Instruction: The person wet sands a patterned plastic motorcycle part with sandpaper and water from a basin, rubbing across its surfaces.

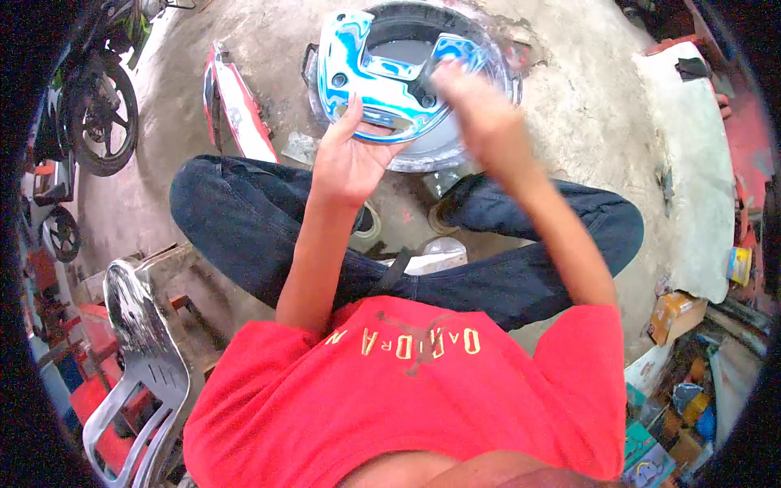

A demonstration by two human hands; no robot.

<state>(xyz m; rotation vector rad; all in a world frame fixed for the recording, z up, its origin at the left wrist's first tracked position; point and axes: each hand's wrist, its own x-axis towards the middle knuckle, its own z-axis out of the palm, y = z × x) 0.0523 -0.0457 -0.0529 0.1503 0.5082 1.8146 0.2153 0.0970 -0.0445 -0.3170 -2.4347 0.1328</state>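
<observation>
A glossy blue-and-white motorcycle body panel (346,65), with cut-outs and round holes, is held tilted over a dark round basin (496,81) of greyish water. My left hand (355,159) grips the panel's lower left edge, thumb on top and fingers underneath. At the panel's right side, my right hand (486,122) is smeared by motion, its fingers bent down against the surface. Something dark shows by those fingertips, too blurred to name. Part of the basin is hidden behind the panel.
A red-and-white panel (242,110) lies on the concrete floor left of the basin. Further left are a motorcycle wheel (102,114) and a grey plastic chair (150,350). A cardboard box (677,317) and assorted clutter sit at the right.
</observation>
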